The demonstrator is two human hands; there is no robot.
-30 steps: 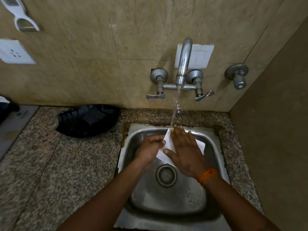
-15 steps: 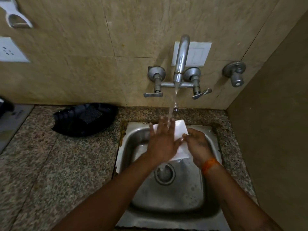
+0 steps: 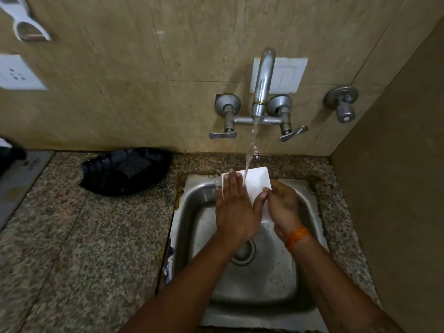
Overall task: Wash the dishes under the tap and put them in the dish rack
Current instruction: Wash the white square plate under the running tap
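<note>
Both forearms reach fwd, converging. L hand (image 3: 234, 210) flat, fingers straight & together, palm down on plate (image 3: 258, 186). R hand (image 3: 283, 207) w/ thumb & fingers curled, pinching plate's right edge; orange band (image 3: 296, 237) on R wrist.

Off-task items you have in view: a speckled granite counter (image 3: 72, 236) running left of the basin. On it, against the back wall, a black plastic tray (image 3: 125, 174), crumpled-looking, with a dark scrub pad (image 3: 134, 164) lying inside. On the beige tiled wall (image 3: 120, 80): a white socket plate (image 3: 16, 73) at far left, a white hanging holder (image 3: 26, 25) above it, and a white switch plate (image 3: 286, 75). A dark object (image 3: 9, 155) sits at the left edge, too cropped to identify.
</note>
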